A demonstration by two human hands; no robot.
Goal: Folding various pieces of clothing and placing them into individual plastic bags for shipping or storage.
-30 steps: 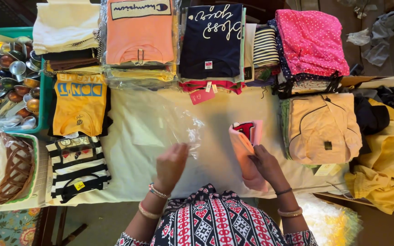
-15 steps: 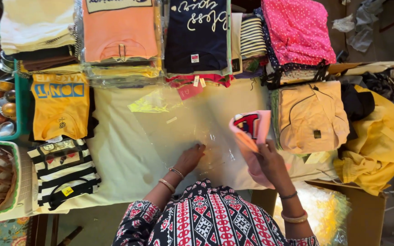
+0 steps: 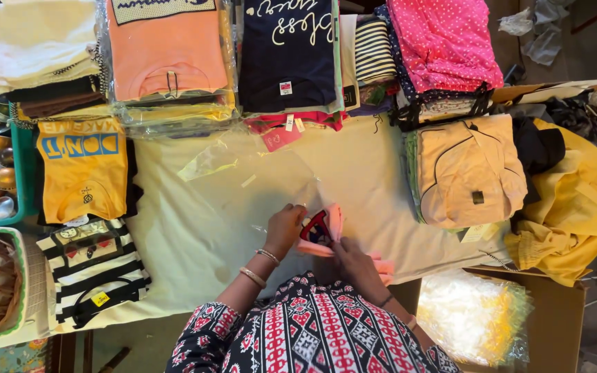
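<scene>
pink folded garment [image 3: 320,231] sits between our hands at the mouth of the clear plastic bag [image 3: 243,186], our left hand [image 3: 286,228] pinching the bag's edge and our right hand [image 3: 355,266] gripping the cloth, so we judge bagging barely begun.

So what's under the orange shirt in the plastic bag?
Under the orange shirt more bagged clothes are stacked; only their yellowish edges show. How many, and what they look like, is covered.
</scene>
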